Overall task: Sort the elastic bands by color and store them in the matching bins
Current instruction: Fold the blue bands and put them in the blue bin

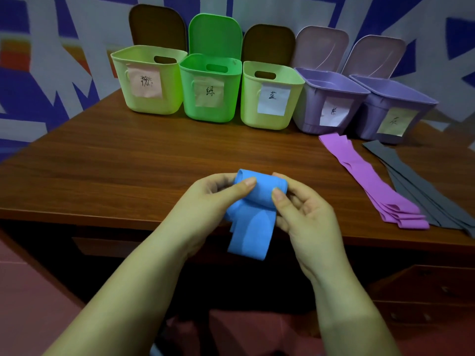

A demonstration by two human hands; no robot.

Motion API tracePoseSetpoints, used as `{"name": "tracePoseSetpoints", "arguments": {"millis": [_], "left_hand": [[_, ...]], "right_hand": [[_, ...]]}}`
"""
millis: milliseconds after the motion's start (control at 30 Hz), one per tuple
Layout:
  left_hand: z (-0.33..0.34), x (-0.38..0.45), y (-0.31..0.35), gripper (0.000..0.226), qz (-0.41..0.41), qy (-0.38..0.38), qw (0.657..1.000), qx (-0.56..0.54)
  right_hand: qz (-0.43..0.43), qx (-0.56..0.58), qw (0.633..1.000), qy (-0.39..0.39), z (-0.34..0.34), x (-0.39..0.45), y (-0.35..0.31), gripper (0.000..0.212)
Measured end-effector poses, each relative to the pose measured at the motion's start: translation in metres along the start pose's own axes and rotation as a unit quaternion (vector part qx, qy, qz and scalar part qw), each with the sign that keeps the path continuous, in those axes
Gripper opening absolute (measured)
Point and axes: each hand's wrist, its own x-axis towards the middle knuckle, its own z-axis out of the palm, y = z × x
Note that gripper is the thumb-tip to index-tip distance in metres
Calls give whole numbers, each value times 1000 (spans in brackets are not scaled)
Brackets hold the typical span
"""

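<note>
Blue band (250,222) pinched by left hand (205,201) and right hand (303,217), bin interiors hidden

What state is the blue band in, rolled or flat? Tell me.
Partly rolled. Both hands, left and right, grip the blue band: its top is coiled, its tail hangs loose.

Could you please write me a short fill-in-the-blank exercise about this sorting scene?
1. Both hands, left hand and right hand, hold a partly rolled ____ band.
2. The row on the table has ____ bins.
3. The purple bands lie to the ____ of the grey bands.

Missing words: blue; five; left
</note>
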Motion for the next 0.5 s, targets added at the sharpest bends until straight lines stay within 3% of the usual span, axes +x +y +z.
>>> {"name": "tracePoseSetpoints", "arguments": {"millis": [67, 267, 333, 500], "left_hand": [[-2, 1, -3, 28, 4, 1, 1000, 8], [-6, 2, -5, 37, 40, 1, 999, -17], [-5, 0, -6, 41, 57, -15, 998, -6], [-6, -1, -9, 46, 71, -22, 997, -9]], "right_hand": [[4, 13, 1000, -9, -2, 0, 0, 27], [29, 84, 995, -39, -5, 0, -3, 43], [62, 98, 992, -47, -5, 0, -5, 39], [55, 20, 997, -57, -5, -2, -4, 37]]}}
